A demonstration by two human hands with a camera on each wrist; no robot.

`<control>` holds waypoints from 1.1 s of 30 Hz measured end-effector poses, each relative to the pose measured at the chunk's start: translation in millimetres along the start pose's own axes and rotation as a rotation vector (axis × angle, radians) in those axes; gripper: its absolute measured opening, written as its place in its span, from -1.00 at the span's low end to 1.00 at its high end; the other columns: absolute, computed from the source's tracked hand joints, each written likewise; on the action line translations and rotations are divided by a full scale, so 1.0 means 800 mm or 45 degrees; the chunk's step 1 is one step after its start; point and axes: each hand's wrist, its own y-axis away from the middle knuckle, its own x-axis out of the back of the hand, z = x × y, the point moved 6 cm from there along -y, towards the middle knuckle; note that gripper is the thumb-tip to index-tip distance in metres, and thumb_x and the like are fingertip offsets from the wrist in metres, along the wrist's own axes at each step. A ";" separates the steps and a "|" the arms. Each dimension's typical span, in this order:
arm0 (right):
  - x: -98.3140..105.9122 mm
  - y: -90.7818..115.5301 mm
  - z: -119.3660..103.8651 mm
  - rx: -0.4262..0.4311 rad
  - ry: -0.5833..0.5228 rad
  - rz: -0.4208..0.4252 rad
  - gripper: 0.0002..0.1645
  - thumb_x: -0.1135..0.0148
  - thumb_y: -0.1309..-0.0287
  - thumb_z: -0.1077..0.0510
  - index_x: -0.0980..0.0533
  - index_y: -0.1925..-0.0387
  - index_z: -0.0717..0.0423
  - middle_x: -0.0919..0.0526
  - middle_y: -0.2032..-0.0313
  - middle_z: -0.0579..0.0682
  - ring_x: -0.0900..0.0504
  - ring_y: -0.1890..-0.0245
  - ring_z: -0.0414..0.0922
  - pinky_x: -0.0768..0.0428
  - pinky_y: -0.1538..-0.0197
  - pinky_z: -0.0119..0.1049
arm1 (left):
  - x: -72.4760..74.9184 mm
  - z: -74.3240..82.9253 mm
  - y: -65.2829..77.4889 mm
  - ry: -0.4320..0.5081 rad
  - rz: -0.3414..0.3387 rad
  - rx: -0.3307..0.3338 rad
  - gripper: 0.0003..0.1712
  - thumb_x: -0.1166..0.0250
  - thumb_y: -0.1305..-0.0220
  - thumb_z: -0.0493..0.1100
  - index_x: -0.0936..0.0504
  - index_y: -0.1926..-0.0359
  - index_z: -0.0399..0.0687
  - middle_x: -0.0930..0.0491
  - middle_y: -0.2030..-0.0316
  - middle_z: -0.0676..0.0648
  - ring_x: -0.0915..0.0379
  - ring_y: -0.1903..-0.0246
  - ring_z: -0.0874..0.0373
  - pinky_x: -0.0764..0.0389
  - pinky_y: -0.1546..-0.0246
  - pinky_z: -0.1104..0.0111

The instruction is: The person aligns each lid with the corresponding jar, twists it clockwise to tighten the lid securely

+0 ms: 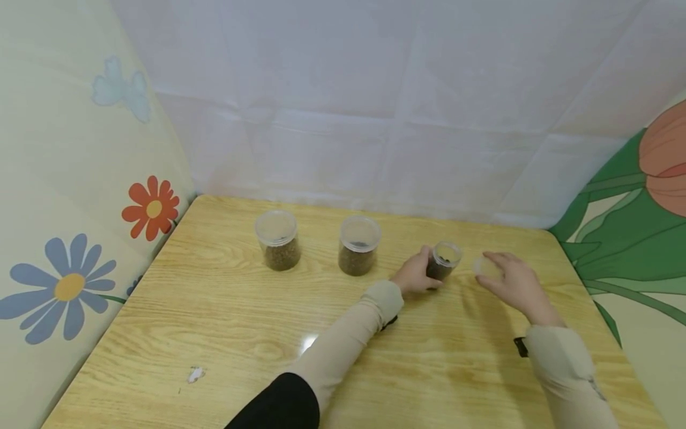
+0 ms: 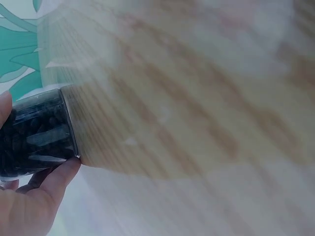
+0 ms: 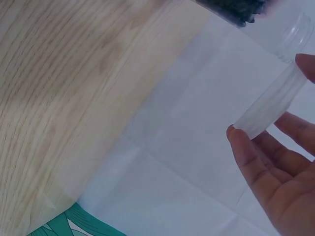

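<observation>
My left hand [image 1: 414,273] grips a small clear jar [image 1: 439,268] partly filled with dark pieces, its fingers round the side. The jar leans a little to the right, and its mouth is uncovered. In the left wrist view the dark contents of the jar [image 2: 39,132] show through its wall. To the right of it, my right hand [image 1: 515,285] holds a translucent round lid [image 1: 480,266] by its edge, apart from the jar. In the right wrist view, thumb and fingers pinch the lid [image 3: 270,105] at its rim.
Two larger clear jars with brownish contents stand to the left, one far left [image 1: 281,253] and one nearer [image 1: 357,260]. White cloth [image 1: 332,119] hangs behind the wooden table [image 1: 225,322]. Flower-printed panels flank both sides. A small pale worn spot [image 1: 195,374] marks the tabletop's front left.
</observation>
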 end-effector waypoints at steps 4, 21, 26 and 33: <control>0.003 0.003 -0.005 -0.009 -0.017 -0.010 -0.31 -0.21 -0.10 0.07 -0.27 -0.14 0.47 -0.31 -0.04 0.50 -0.45 0.18 0.37 -0.41 0.18 0.23 | 0.003 0.001 0.004 0.019 0.001 -0.016 -0.37 -0.39 -0.01 -0.10 -0.20 0.00 -0.10 -0.44 -0.02 -0.10 -0.39 0.00 0.17 -0.39 0.02 0.45; 0.005 0.016 -0.023 0.017 -0.071 0.004 -0.32 -0.20 -0.12 0.07 -0.27 -0.14 0.47 -0.34 -0.02 0.46 -0.50 0.29 0.30 -0.50 0.30 0.11 | 0.009 -0.001 0.023 -0.025 -0.033 -0.049 -0.35 -0.40 0.00 -0.09 -0.21 -0.01 -0.12 -0.44 -0.03 -0.12 -0.39 0.00 0.18 -0.36 0.01 0.48; 0.007 0.018 -0.027 0.043 -0.080 0.028 -0.31 -0.20 -0.12 0.05 -0.28 -0.13 0.46 -0.35 -0.01 0.45 -0.51 0.31 0.27 -0.50 0.32 0.09 | 0.010 -0.003 0.027 -0.038 -0.046 -0.039 -0.34 -0.39 -0.01 -0.08 -0.20 -0.02 -0.11 -0.43 -0.04 -0.11 -0.38 -0.01 0.17 -0.37 0.01 0.47; 0.006 0.020 -0.031 0.023 -0.098 0.004 -0.30 -0.18 -0.14 0.03 -0.26 -0.17 0.43 -0.33 -0.05 0.44 -0.49 0.26 0.26 -0.49 0.31 0.09 | 0.012 -0.005 0.032 -0.052 -0.053 -0.055 -0.36 -0.39 0.00 -0.06 -0.22 -0.01 -0.09 -0.44 -0.01 -0.08 -0.39 0.01 0.19 -0.38 0.03 0.47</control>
